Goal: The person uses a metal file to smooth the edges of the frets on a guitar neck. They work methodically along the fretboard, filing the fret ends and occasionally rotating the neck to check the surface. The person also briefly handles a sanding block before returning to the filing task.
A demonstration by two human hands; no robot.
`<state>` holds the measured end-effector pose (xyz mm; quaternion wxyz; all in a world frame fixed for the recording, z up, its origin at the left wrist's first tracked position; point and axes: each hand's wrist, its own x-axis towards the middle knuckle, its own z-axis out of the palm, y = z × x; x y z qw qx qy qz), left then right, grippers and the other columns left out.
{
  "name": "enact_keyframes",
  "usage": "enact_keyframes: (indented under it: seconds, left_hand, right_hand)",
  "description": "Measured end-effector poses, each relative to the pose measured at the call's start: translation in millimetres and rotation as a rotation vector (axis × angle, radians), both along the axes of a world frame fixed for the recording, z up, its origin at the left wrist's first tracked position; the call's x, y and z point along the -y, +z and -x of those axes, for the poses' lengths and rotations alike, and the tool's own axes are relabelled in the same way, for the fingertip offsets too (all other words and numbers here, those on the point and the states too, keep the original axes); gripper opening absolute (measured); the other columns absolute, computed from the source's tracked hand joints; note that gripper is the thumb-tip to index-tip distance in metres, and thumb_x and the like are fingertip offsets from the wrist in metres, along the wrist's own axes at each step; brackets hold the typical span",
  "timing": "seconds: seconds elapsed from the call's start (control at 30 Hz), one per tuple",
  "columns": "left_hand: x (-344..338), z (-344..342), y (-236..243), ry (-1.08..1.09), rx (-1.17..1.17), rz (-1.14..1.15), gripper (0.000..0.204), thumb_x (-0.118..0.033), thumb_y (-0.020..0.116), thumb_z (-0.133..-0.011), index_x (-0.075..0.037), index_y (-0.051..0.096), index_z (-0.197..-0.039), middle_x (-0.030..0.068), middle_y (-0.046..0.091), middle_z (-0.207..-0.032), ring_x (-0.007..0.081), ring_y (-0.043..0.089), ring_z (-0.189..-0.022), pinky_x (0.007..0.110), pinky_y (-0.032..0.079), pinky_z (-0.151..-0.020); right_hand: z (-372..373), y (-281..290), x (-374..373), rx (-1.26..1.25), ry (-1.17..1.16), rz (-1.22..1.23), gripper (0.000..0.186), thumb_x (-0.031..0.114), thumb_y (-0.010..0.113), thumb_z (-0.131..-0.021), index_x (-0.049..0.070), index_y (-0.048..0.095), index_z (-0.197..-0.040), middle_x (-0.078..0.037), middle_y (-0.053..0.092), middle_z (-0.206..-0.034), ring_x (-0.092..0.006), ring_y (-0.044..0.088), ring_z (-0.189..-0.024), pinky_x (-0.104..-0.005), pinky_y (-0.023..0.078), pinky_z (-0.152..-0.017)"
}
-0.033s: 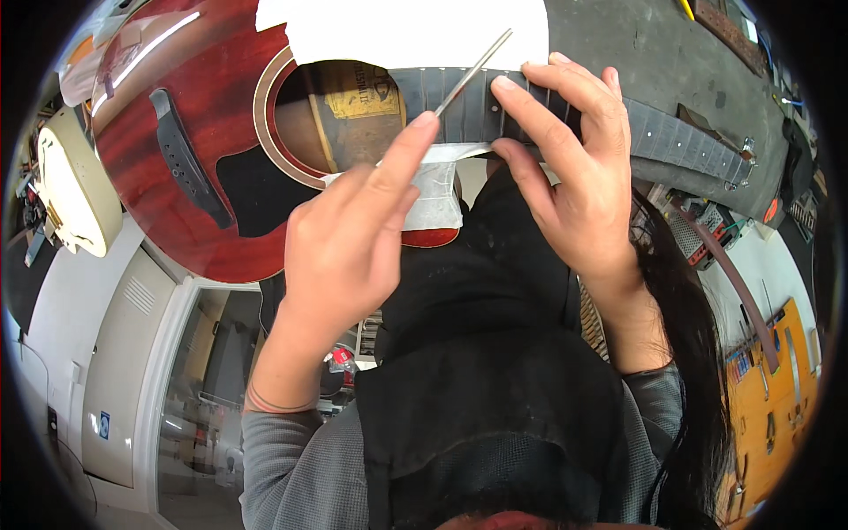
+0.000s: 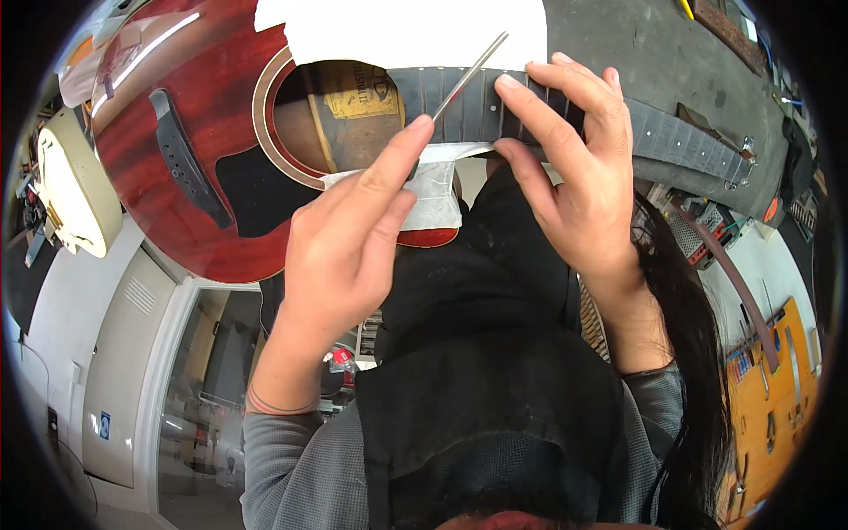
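At the far left, a cream guitar body sits apart from the red guitar, which lies before the person; the left hand is closed around a slim metal tool, index finger stretched along it, the bare end slanting over the fretboard; the right hand is spread loosely across that fretboard, thumb at its near edge, 1 fingertip on top; farthest right, an orange board bears hand tools
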<state>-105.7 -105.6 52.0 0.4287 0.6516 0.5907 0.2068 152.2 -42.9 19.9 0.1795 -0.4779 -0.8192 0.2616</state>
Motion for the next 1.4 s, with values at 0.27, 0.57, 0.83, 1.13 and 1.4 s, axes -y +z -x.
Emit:
enact_keyframes:
  seconds: [0.27,0.57,0.83,1.13,1.4]
  left_hand:
    - [10.1,-11.8,16.9,0.323,0.448,0.477,0.047,-0.005,0.061,-0.113,0.000,0.062,-0.160,0.0183,0.076,-0.146,0.0205,0.075,-0.123,0.033,0.053,-0.107]
    - [12.8,-10.5,20.0,0.260,0.370,0.431,0.049,0.000,0.061,-0.111,0.001,0.062,-0.160,0.0195,0.074,-0.150,0.0241,0.074,-0.133,0.035,0.053,-0.113]
    - [10.6,-9.7,8.3,0.094,0.169,0.136,0.058,0.002,0.068,-0.104,-0.006,0.063,-0.161,0.0209,0.078,-0.131,0.0324,0.080,-0.104,0.038,0.061,-0.092]
    - [2.2,-12.7,2.9,-0.007,-0.106,0.012,0.063,0.001,0.068,-0.101,-0.010,0.063,-0.162,0.0163,0.078,-0.110,0.0268,0.075,-0.080,0.038,0.060,-0.075]
    - [15.1,-6.3,17.0,0.341,0.458,0.516,0.051,0.000,0.062,-0.109,0.000,0.062,-0.160,0.0196,0.076,-0.143,0.0244,0.076,-0.116,0.033,0.056,-0.105]
  right_hand:
    - [-4.5,-0.2,0.2,0.032,-0.003,-0.016,0.064,0.008,0.091,-0.087,0.021,0.075,-0.147,-0.008,0.065,-0.148,-0.0361,0.062,-0.145,-0.0698,0.033,-0.128]
    - [-4.3,-0.5,0.9,0.022,-0.011,-0.004,0.063,0.008,0.091,-0.087,0.022,0.076,-0.147,-0.008,0.064,-0.149,-0.0358,0.062,-0.145,-0.0699,0.032,-0.129]
    - [-5.4,-2.1,1.5,0.029,-0.016,-0.005,0.063,0.008,0.091,-0.087,0.022,0.076,-0.147,-0.008,0.064,-0.149,-0.0352,0.062,-0.145,-0.0699,0.032,-0.129]
    - [-5.8,-1.7,-0.3,0.008,-0.007,-0.015,0.065,0.007,0.093,-0.084,0.020,0.077,-0.146,-0.009,0.066,-0.149,-0.0358,0.063,-0.145,-0.0709,0.033,-0.129]
    - [-5.5,-2.6,-0.1,0.017,-0.005,-0.023,0.064,0.009,0.093,-0.084,0.022,0.077,-0.145,-0.008,0.066,-0.148,-0.0349,0.063,-0.144,-0.0705,0.035,-0.128]
